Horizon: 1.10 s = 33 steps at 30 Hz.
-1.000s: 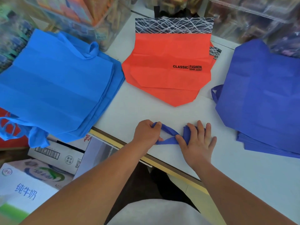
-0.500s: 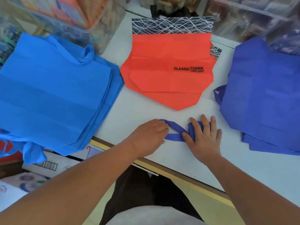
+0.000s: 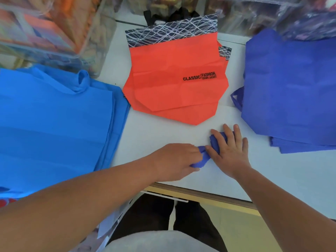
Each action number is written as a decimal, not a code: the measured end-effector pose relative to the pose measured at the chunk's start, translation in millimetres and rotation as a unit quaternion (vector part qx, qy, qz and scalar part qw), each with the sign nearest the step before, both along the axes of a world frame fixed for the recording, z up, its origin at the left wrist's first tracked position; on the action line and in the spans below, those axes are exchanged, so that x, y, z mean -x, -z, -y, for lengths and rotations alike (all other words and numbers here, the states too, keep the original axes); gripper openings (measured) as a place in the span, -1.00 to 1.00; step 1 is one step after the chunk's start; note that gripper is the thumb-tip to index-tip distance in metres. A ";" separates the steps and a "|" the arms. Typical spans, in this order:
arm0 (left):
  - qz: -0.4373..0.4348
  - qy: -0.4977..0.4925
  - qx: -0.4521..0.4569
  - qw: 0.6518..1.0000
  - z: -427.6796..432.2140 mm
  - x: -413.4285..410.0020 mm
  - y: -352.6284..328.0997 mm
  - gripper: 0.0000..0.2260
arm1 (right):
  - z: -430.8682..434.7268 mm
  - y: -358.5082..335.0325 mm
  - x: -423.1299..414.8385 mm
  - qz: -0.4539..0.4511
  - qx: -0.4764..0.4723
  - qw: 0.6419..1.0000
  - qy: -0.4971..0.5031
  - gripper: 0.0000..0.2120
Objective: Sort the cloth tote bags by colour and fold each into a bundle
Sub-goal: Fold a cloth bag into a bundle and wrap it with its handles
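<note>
- Left hand (image 3: 174, 160) pinched the strap (image 3: 204, 157) of a small indigo bundle (image 3: 216, 142), fingers curled round it
- Right hand (image 3: 231, 153) lay flat on the bundle, fingers straight, pressing down; the hands nearly touched
- Bundle sat on the table (image 3: 154, 135) at 5 o'clock from the orange bags (image 3: 172, 88)
- Blue stack (image 3: 54, 124) lay at 9 o'clock; indigo stack (image 3: 291, 97) at 3 o'clock

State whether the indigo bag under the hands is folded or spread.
Folded: indigo bag, a small wad under the right hand; left hand pinches its end.
</note>
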<state>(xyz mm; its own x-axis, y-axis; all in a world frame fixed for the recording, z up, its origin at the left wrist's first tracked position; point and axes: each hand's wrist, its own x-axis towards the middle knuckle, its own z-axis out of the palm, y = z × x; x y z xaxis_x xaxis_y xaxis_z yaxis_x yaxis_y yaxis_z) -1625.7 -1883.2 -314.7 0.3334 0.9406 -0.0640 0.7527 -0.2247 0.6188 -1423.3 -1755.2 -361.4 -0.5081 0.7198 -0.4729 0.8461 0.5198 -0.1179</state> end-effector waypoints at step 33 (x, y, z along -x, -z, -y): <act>0.159 -0.497 0.387 0.760 -28.6 -45.7 1.5 -0.64 | -2.6 -28.9 -22.8 -0.158 0.143 0.895 0.391 -0.42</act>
<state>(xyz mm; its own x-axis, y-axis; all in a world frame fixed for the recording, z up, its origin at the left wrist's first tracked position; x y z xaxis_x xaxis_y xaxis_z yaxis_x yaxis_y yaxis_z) -1580.0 -1854.6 -316.2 -0.4034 0.4585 -0.7919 0.0961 0.8818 0.4617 -1400.5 -1752.6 -332.5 -0.0426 0.7863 -0.6164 0.8386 -0.3073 -0.4499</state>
